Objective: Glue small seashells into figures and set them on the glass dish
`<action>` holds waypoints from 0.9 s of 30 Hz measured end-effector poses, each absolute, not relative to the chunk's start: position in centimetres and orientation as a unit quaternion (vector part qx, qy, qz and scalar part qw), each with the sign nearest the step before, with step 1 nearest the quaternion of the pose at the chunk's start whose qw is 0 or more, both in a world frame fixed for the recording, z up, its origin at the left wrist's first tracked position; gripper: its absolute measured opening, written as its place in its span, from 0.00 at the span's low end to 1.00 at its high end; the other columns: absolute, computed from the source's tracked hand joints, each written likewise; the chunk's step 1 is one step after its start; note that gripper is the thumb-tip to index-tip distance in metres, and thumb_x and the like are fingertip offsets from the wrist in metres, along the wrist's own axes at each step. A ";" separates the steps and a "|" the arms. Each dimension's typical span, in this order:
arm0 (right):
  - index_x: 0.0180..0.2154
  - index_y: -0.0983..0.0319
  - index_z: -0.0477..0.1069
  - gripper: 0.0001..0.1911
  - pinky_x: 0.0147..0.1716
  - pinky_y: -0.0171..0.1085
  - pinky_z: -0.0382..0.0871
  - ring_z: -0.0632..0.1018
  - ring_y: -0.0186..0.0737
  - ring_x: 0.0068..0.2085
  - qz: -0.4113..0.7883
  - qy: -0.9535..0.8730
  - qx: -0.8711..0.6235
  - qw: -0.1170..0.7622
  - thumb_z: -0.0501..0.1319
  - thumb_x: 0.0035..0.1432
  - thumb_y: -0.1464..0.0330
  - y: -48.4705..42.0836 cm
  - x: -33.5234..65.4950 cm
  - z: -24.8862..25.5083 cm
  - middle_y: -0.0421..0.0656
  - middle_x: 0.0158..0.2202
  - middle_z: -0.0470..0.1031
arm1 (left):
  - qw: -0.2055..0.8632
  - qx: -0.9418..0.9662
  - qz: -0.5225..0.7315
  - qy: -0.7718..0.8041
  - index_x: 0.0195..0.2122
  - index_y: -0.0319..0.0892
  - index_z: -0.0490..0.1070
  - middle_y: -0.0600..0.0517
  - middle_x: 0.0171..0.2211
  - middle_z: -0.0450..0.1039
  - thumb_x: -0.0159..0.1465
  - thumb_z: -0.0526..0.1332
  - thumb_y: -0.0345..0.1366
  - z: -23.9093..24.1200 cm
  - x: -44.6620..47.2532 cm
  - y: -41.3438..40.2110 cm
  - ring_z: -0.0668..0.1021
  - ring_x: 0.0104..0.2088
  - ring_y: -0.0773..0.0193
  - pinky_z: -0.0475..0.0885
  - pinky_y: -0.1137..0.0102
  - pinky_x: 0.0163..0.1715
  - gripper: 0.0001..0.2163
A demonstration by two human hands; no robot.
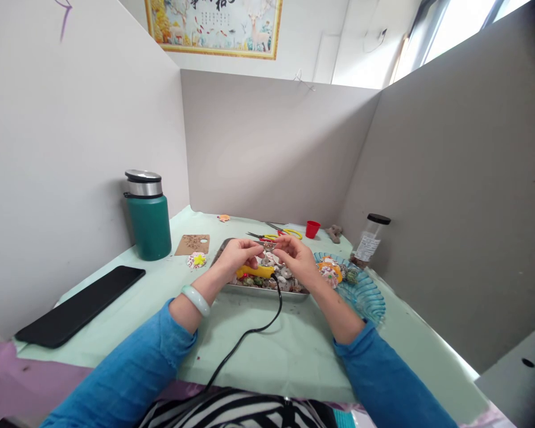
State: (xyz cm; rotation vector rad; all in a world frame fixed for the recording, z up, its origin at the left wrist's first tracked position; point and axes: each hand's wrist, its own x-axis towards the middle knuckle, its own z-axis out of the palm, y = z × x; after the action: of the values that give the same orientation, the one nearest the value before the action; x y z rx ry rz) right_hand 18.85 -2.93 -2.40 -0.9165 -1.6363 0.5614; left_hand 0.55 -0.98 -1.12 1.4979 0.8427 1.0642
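Observation:
Both my hands are raised over a metal tray (267,291) of grey and whitish pieces that look like shells or stones. My left hand (243,252) is closed in a pinch, thumb against fingers. Opposite it, my right hand (294,257) also pinches, its fingertips close to the left ones. Whatever lies between the fingertips is too small to make out. Below the hands, a yellow tool (261,271) with a black cord (249,334) rests across the tray. To the right, a blue scalloped glass plate (369,297) bears orange, white and greenish decorated pieces (330,272).
A green bottle (149,223) and a long black pad (82,303) stand left. Nearby lie brown card (192,244) and a flower-like piece (197,260). Behind the tray are pliers (262,236), scissors (289,232) and a red cup (312,229). A black-lidded jar (370,241) stands right. Grey partitions (276,148) enclose the table.

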 end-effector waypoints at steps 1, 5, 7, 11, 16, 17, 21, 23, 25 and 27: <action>0.42 0.61 0.69 0.15 0.27 0.33 0.66 0.71 0.32 0.26 0.239 -0.700 -0.383 0.554 0.62 0.52 0.62 -2.9 18.8 -2.4 0.40 0.32 0.72 | 0.535 0.627 0.442 0.354 0.27 0.36 0.72 0.49 0.28 0.74 0.51 0.66 0.42 -1.0 0.6 -1.1 0.70 0.19 0.73 0.68 0.74 0.23 0.13; 0.45 0.60 0.69 0.16 0.28 0.34 0.66 0.72 0.33 0.28 0.238 -0.716 -0.373 0.540 0.60 0.55 0.63 -3.1 18.8 -2.4 0.42 0.35 0.72 | 0.532 0.634 0.435 0.354 0.27 0.35 0.72 0.48 0.29 0.74 0.51 0.66 0.43 -0.9 0.5 -1.2 0.70 0.19 0.73 0.68 0.74 0.22 0.14; 0.47 0.59 0.69 0.17 0.27 0.34 0.66 0.72 0.33 0.29 0.239 -0.720 -0.367 0.538 0.59 0.55 0.63 -3.3 18.7 -2.3 0.43 0.37 0.72 | 0.527 0.642 0.433 0.350 0.27 0.36 0.72 0.48 0.29 0.74 0.52 0.65 0.44 -1.1 0.5 -1.1 0.70 0.19 0.73 0.68 0.74 0.23 0.14; 0.44 0.59 0.69 0.15 0.26 0.33 0.65 0.72 0.33 0.27 0.256 -0.713 -0.378 0.532 0.58 0.56 0.62 -3.5 18.6 -2.1 0.41 0.34 0.72 | 0.509 0.662 0.424 0.350 0.28 0.36 0.72 0.48 0.29 0.75 0.52 0.65 0.48 -1.4 0.5 -0.9 0.70 0.19 0.72 0.68 0.74 0.22 0.17; 0.37 0.61 0.68 0.13 0.20 0.32 0.62 0.69 0.32 0.23 0.328 -0.679 -0.393 0.527 0.59 0.55 0.58 -3.5 18.5 -2.1 0.38 0.26 0.70 | 0.489 0.680 0.425 0.344 0.27 0.37 0.71 0.49 0.28 0.75 0.54 0.63 0.50 -1.4 0.7 -1.0 0.70 0.18 0.73 0.67 0.74 0.22 0.18; 0.36 0.61 0.68 0.13 0.19 0.31 0.61 0.69 0.31 0.22 0.341 -0.676 -0.393 0.522 0.59 0.54 0.58 -3.6 18.6 -2.0 0.38 0.25 0.70 | 0.491 0.679 0.426 0.341 0.27 0.37 0.71 0.49 0.28 0.74 0.54 0.62 0.50 -1.4 0.7 -1.1 0.70 0.18 0.73 0.68 0.74 0.22 0.18; 0.30 0.61 0.66 0.14 0.17 0.31 0.60 0.68 0.30 0.20 0.376 -0.670 -0.391 0.507 0.59 0.55 0.56 -3.7 18.7 -1.9 0.37 0.24 0.70 | 0.501 0.682 0.421 0.327 0.26 0.37 0.69 0.50 0.28 0.74 0.55 0.62 0.50 -1.4 0.7 -1.2 0.70 0.19 0.73 0.67 0.74 0.22 0.18; 0.29 0.61 0.65 0.15 0.17 0.31 0.59 0.67 0.29 0.19 0.395 -0.665 -0.385 0.504 0.58 0.55 0.56 -3.7 18.7 -1.8 0.36 0.23 0.69 | 0.494 0.693 0.412 0.325 0.26 0.37 0.68 0.51 0.25 0.73 0.56 0.61 0.50 -1.5 0.6 -1.2 0.70 0.18 0.72 0.67 0.74 0.21 0.18; 0.29 0.60 0.64 0.15 0.17 0.30 0.58 0.66 0.29 0.18 0.419 -0.658 -0.377 0.500 0.57 0.56 0.55 -3.6 18.7 -1.9 0.36 0.22 0.69 | 0.482 0.703 0.406 0.330 0.25 0.38 0.68 0.53 0.19 0.69 0.56 0.61 0.50 -1.5 0.6 -1.1 0.70 0.17 0.72 0.66 0.75 0.21 0.18; 0.30 0.60 0.63 0.16 0.16 0.30 0.58 0.66 0.29 0.17 0.443 -0.649 -0.375 0.493 0.57 0.56 0.54 -3.5 18.7 -2.0 0.35 0.22 0.68 | 0.482 0.698 0.411 0.333 0.26 0.38 0.67 0.55 0.18 0.68 0.55 0.62 0.50 -1.5 0.7 -1.2 0.70 0.17 0.72 0.66 0.75 0.20 0.18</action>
State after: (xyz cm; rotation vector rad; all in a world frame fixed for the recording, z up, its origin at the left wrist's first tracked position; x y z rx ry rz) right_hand 18.68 -3.52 -1.97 -0.9108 -1.5735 1.0740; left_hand 0.68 -1.16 -1.53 1.7009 0.8123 1.0020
